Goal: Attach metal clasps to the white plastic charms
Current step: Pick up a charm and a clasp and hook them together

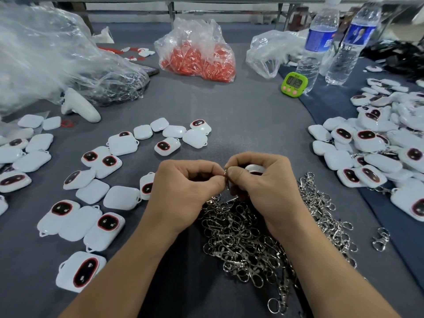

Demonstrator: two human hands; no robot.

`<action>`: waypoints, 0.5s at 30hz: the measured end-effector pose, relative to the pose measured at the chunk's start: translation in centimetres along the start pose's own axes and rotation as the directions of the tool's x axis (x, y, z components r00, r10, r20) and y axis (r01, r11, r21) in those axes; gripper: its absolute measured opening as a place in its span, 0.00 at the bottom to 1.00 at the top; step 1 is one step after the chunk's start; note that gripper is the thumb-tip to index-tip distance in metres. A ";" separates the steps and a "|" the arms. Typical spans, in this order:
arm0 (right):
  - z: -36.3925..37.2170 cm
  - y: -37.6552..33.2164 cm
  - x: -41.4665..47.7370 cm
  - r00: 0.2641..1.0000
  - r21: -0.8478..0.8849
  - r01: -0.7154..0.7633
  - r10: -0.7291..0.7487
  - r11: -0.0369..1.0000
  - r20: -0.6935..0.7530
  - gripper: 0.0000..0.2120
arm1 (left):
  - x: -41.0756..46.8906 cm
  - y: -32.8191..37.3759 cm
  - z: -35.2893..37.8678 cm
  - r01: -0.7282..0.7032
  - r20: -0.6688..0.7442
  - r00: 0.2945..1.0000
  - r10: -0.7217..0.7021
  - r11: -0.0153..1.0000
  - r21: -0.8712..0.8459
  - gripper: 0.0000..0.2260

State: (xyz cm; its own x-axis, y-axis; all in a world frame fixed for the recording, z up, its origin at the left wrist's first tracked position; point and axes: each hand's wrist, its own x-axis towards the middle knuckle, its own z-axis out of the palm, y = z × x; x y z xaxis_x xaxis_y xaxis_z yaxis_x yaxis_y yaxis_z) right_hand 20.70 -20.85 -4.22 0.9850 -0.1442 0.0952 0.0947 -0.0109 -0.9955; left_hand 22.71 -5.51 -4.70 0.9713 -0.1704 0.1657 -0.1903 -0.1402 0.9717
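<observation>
Right now both hands meet thumb to thumb over the grey table (229, 115). The left hand (183, 182) pinches a small metal ring (226, 172). The right hand (259, 177) curls round a white charm (253, 168) and nips the same ring. The charm sits just right of the ring, mostly hidden, so its loop may or may not be threaded yet. A clasp seems to hang straight down from the ring. The clasp pile (252, 237) lies underneath, bare charms (121, 197) lie to the left, and a charm heap (378, 138) lies well right. Nothing blocks the fingers.
</observation>
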 end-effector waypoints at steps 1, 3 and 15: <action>0.0 0.0 0.0 1.000 0.007 -0.001 0.001 1.000 0.007 0.11 | 0.0 0.0 0.0 0.002 0.009 1.000 -0.002 1.000 0.002 0.04; -0.1 -0.1 -0.1 1.000 0.021 -0.009 0.008 1.000 0.018 0.11 | 0.1 0.1 -0.1 0.003 0.026 1.000 -0.003 1.000 0.004 0.04; 0.0 -0.4 -0.2 0.996 0.021 -0.036 0.034 0.999 0.082 0.12 | -0.1 0.8 0.0 0.013 -0.003 1.000 -0.013 0.999 0.044 0.05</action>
State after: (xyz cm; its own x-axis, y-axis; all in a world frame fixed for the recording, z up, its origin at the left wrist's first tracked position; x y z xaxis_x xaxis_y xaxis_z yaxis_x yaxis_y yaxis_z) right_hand 20.50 -20.81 -3.81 0.9961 -0.0628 0.0615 0.0626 0.0150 -0.9979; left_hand 22.43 -5.63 -3.98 0.9741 -0.1660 0.1533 -0.1835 -0.1856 0.9653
